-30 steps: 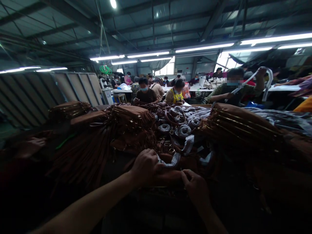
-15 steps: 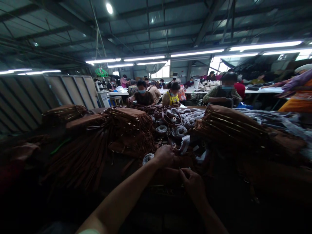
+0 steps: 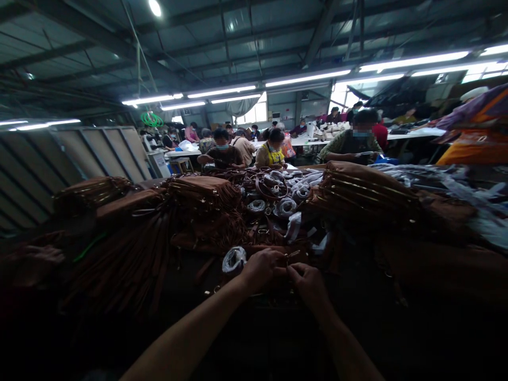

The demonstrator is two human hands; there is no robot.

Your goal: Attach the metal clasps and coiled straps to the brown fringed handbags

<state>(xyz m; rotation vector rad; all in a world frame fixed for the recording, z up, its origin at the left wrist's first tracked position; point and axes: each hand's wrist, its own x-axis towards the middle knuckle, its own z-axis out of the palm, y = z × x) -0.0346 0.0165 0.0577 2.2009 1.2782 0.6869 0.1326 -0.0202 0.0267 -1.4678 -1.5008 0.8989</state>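
My left hand (image 3: 262,271) is closed, its fingertips pinching a small gold-coloured metal clasp (image 3: 293,254) that sticks out to the right. My right hand (image 3: 308,281) meets it just below, thumb and finger pressed together; what they grip is too small and dark to make out. Under and behind both hands lies a brown bag (image 3: 257,248), partly hidden by them. Beside my left wrist sits a plastic-wrapped coiled strap (image 3: 234,260). A gold ring (image 3: 217,289) lies on the dark surface to the left of my left forearm.
Stacked brown bags with gold zips (image 3: 365,193) rise at the right; fringed brown bags (image 3: 204,193) pile up at the left. Wrapped strap coils (image 3: 286,207) lie between them. Another person's hand (image 3: 45,255) shows at far left. Several people sit working beyond.
My hands have drawn close together, the left lower and the right a little higher. The gold clasp now shows between them. The view has shifted slightly.
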